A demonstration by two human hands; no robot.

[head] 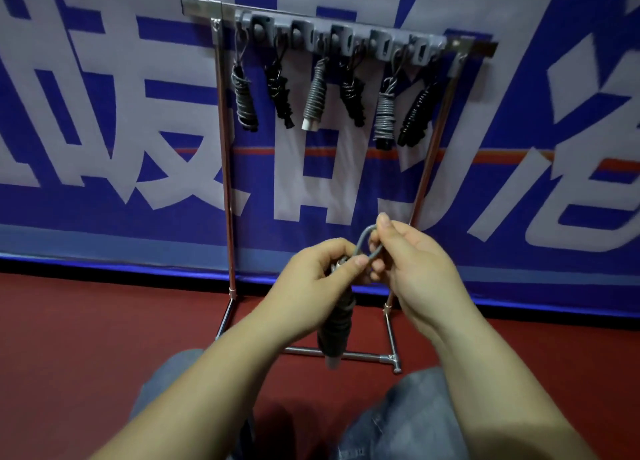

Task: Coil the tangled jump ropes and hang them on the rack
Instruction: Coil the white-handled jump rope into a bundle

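A: Both hands are up in front of the chrome tube rack (pixel 227 168), and the left hand (pixel 311 279) has its fingers curled round the top of a coiled grey jump rope bundle (pixel 337 324), thumb pressed across it

B: And the right hand (pixel 412 262)?

A: Pinching the bundle's grey cord loop (pixel 363 241) between thumb and forefinger, just above the left thumb, other fingers loosely bent

B: Which way does the bundle lie?

A: Long axis close to vertical, loop end up, pale handle tip down, hanging in the air over the red floor (pixel 86 338) between the person's knees, in front of the rack's base

B: The rack itself?

A: Six coiled rope bundles (pixel 384 116) hang from the grey hook bar (pixel 346 30), three grey, three black, against the blue and white banner (pixel 104 113)
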